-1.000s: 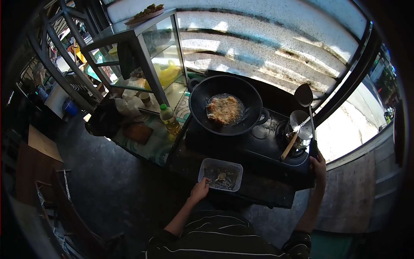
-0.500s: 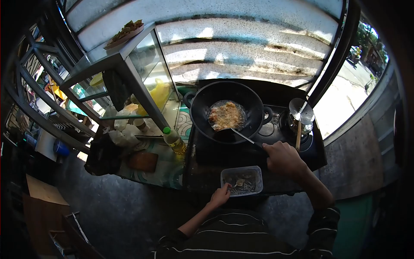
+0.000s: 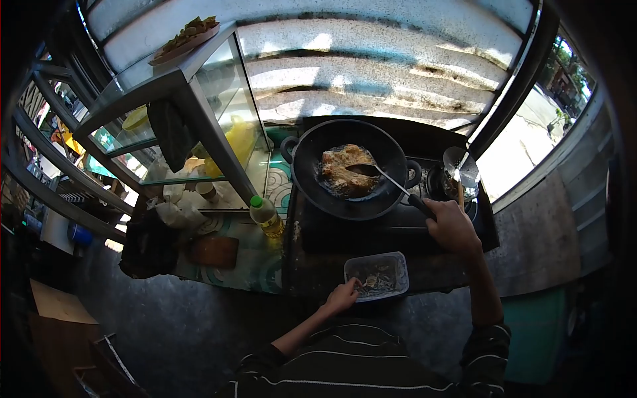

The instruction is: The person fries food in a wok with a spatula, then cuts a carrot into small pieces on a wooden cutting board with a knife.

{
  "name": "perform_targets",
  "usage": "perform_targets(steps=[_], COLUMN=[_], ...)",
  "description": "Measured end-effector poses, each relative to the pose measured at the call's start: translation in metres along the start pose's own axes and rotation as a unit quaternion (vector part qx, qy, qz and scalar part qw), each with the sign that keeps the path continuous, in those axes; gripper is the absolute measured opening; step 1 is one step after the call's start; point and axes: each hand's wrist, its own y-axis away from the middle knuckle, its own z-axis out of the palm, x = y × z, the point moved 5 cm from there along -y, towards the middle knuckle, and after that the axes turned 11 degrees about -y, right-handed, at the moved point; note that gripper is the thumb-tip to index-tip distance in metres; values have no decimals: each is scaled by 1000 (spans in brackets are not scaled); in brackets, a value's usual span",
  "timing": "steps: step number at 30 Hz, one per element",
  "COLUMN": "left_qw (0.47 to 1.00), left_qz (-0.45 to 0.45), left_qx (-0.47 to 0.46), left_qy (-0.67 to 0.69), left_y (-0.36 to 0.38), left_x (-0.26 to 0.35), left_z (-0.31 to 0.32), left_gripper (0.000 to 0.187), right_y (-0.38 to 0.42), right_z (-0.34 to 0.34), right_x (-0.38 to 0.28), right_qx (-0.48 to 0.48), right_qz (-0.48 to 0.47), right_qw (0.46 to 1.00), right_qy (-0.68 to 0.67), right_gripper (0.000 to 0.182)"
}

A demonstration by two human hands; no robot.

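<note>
My right hand (image 3: pixel 455 227) is closed round the black handle of a metal spatula (image 3: pixel 396 186). The spatula's dark head rests on a golden-brown frying mass (image 3: pixel 345 180), which sits in bubbling oil in a black wok (image 3: pixel 305 142). At the front of the counter, my left hand (image 3: pixel 342 296) has its fingers curled at the left rim of a clear plastic container (image 3: pixel 402 266). Small pale and silvery bits (image 3: pixel 378 278) lie inside the container; they are too small to name.
An oil bottle with a green cap (image 3: pixel 267 217) stands left of the stove, near a brown board (image 3: pixel 215 252) and a glass display case (image 3: pixel 219 73). A strainer (image 3: pixel 460 164) with a wooden handle lies over the right burner. Corrugated sheeting (image 3: pixel 371 60) rises behind.
My right hand has brought the spatula's head from the wok's near side up onto the top of the frying mass. The left hand stays at the container's rim. The view has shifted slightly.
</note>
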Motion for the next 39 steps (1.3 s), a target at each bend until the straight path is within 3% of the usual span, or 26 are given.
perform_targets(steps=[10, 14, 20, 32, 35, 37, 38, 39], left_qw=[1000, 1000, 998, 998, 998, 998, 997, 997], left_qz=[-15, -24, -13, -38, -39, -42, -47, -46], left_qx=[6, 12, 47, 29, 33, 34, 34, 34], left_qy=[7, 10, 34, 45, 35, 42, 48, 47], left_y=[0, -1, -2, -3, -2, -1, 0, 0], left_x=[2, -2, -4, -2, 1, 4, 4, 4], left_z=[3, 5, 12, 18, 17, 16, 16, 17], left_gripper=[27, 27, 27, 25, 25, 25, 25, 25], right_y=[-69, -66, -63, -54, -51, -48, -47, -48], right_z=[62, 70, 71, 87, 72, 61, 54, 56], right_x=[21, 29, 33, 36, 57, 77, 83, 100], right_qx=[106, 62, 83, 75, 133, 152, 153, 66], right_qz=[-42, -32, -52, -90, -105, -105, -105, 19], right_qw=[993, 997, 994, 990, 986, 961, 961, 917], right_qy=[30, 40, 49, 78, 3, -206, -205, -394], right_gripper=[34, 37, 42, 46, 47, 40, 40, 38])
